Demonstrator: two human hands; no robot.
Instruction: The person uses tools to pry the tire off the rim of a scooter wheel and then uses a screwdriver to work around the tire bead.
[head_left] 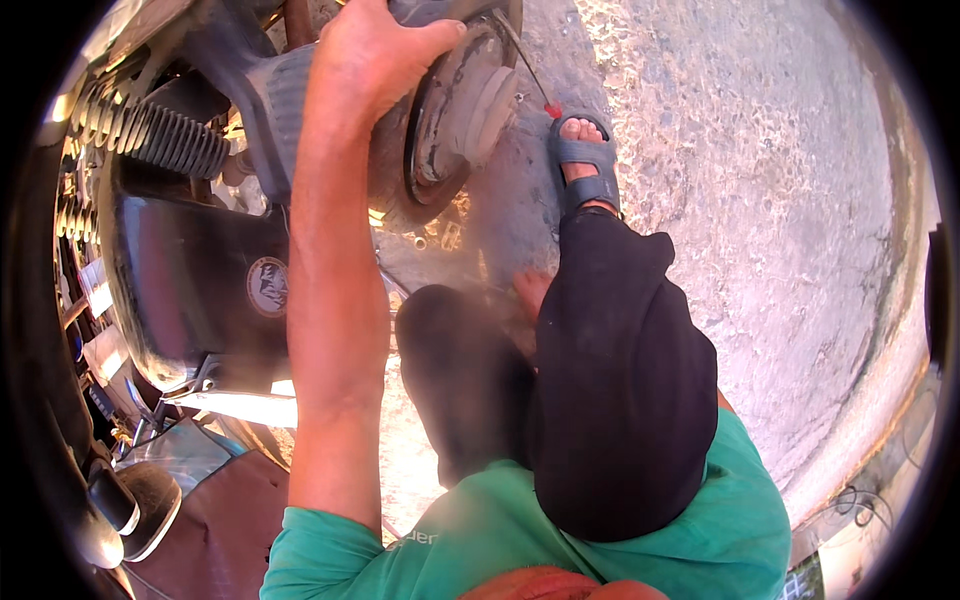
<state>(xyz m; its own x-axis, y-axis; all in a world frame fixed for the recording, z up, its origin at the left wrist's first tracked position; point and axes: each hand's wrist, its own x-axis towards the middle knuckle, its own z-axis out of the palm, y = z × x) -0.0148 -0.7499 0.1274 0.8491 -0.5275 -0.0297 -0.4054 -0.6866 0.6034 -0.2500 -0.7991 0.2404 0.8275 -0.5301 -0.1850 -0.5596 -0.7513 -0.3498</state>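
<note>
Clasping wheel hub rim, left hand grip closed, hub under palm, right hand hidden

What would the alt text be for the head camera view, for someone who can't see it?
A person's left hand grips a metal wheel hub on a motorcycle, beside its coil spring and black fender. Their knee in dark trousers and a sandalled foot rest on concrete ground.

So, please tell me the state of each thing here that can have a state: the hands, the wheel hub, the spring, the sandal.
left hand: raised, gripping the top of the wheel hub
right hand: mostly hidden behind the knee, grip cannot be told
wheel hub: bare, no tyre on it
coil spring: mounted, ribbed black cover on
grey sandal: worn, flat on the concrete
</note>
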